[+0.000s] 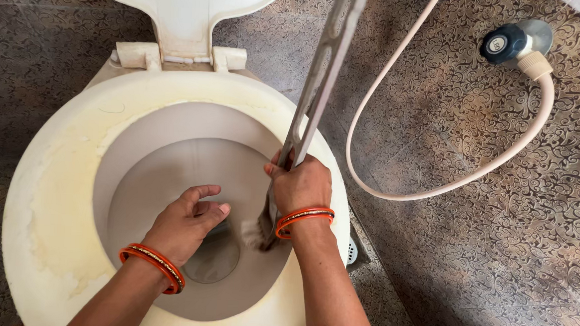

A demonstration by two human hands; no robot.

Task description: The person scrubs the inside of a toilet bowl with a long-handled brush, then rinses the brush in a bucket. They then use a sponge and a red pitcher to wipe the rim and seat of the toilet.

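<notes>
Low in the frame, the left hand (185,225) reaches into the toilet bowl (53,189), fingers loosely curled, grip holding nothing. At centre, the right hand (300,184) clamps the grey brush handle (318,84); bristles (253,233) touch the bowl. Upper right, a hose (436,189) loops across the patterned floor (498,263).

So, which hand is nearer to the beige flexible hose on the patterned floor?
Right. The right hand grips the grey brush handle beside the beige flexible hose; the left hand is inside the toilet bowl.

A brown patterned floor (515,217) carries the cream toilet bowl (53,189) and a looping hose (396,189).
</notes>
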